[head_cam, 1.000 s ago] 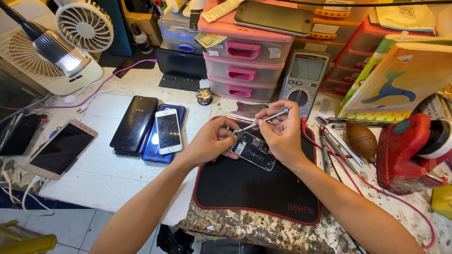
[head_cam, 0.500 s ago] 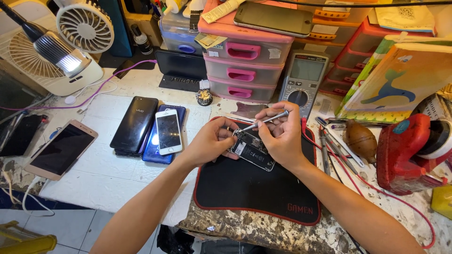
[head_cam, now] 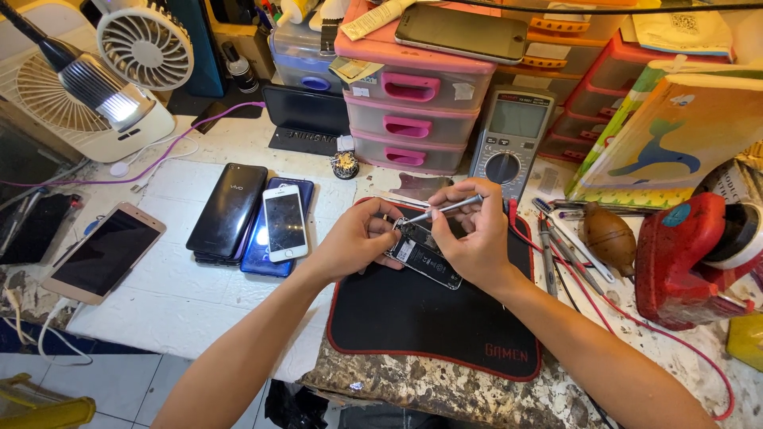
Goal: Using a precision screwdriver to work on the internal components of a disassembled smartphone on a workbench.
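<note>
Mat [head_cam: 429, 318] first, black with a red edge, lying on the worn surface [head_cam: 445, 389] nearest my body, my two forearms reaching out over it. Little has changed in the last second: my hands sit where they were and the opened phone [head_cam: 421, 253] has not shifted, so I judge the work remains fine, steady probing rather than any lifting or moving. My left hand [head_cam: 358, 238] is curled around the phone's near end, fingers pinching its edge and holding it tilted just above the mat. My right hand [head_cam: 477, 230] is clenched on a thin metal tool [head_cam: 445, 209], whose tip points left and down toward the upper part of the phone's exposed insides. To the right lie loose hand tools, a brown rubber blower [head_cam: 608, 234] and red wires. To the left, well apart, several phones lie face up on the white part of the surface. Beyond stand a grey meter [head_cam: 513, 135], pink drawers [head_cam: 409, 111], a lamp and two fans.
</note>
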